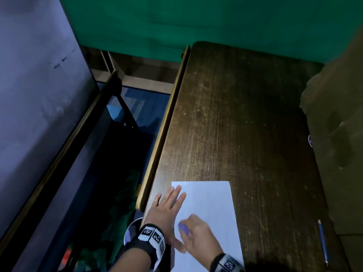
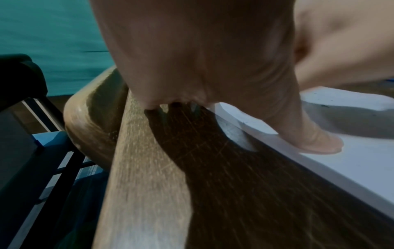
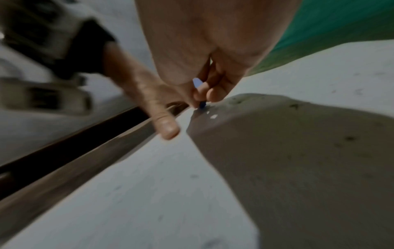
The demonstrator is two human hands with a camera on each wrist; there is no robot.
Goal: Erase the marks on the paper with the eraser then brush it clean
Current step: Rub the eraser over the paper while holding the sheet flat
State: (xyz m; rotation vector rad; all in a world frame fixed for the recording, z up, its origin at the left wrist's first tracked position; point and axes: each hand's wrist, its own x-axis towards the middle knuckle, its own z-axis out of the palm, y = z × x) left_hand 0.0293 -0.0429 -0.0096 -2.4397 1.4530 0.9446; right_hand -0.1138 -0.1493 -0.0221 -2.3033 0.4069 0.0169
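Observation:
A white sheet of paper (image 1: 212, 209) lies at the near left of the dark wooden desk (image 1: 235, 114). My left hand (image 1: 169, 209) lies flat with straight fingers across the paper's left edge, thumb (image 2: 315, 141) pressing on the sheet. My right hand (image 1: 196, 232) pinches a small blue eraser (image 1: 183, 228) and holds its tip (image 3: 202, 105) against the paper (image 3: 149, 193). It is blurred. Small dark crumbs and faint smudges dot the sheet in the right wrist view.
A blue pencil (image 1: 323, 243) lies near the desk's right front edge. A raised wooden lip (image 1: 167, 122) runs along the desk's left side, with a drop to the floor beyond. A green cloth (image 1: 196, 20) hangs behind.

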